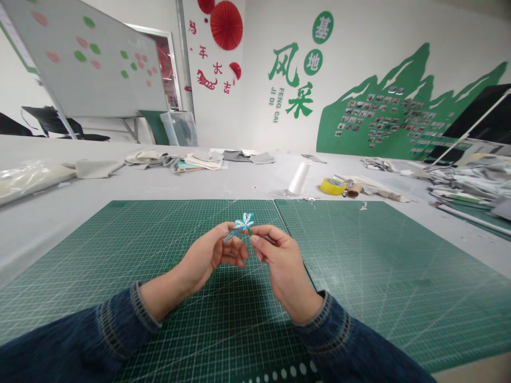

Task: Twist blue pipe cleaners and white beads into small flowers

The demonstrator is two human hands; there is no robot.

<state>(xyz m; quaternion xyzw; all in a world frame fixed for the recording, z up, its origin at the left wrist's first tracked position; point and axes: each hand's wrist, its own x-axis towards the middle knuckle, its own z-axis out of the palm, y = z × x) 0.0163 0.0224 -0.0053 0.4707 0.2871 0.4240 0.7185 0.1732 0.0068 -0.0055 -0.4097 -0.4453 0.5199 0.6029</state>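
Note:
A small blue and white craft flower (244,222) is held up between my two hands, above the green cutting mat (171,234). Its short green stem is pinched between the thumb and forefinger of my right hand (279,255). My left hand (211,252) is closed at the flower's left side, thumb and forefinger on a blue loop or strand (231,234) that hangs from the petals. The other fingers of that hand curl loosely below. Whether the strand is thread or wire is too small to tell.
A second cutting mat (379,255) adjoins on the right. Behind the mats stand a white thread cone (299,179), a yellow tape roll (332,186) and a brown cardboard tube (354,190). Fabric pieces (205,158) lie along the table's far side, with a cloth pile (475,173) at right.

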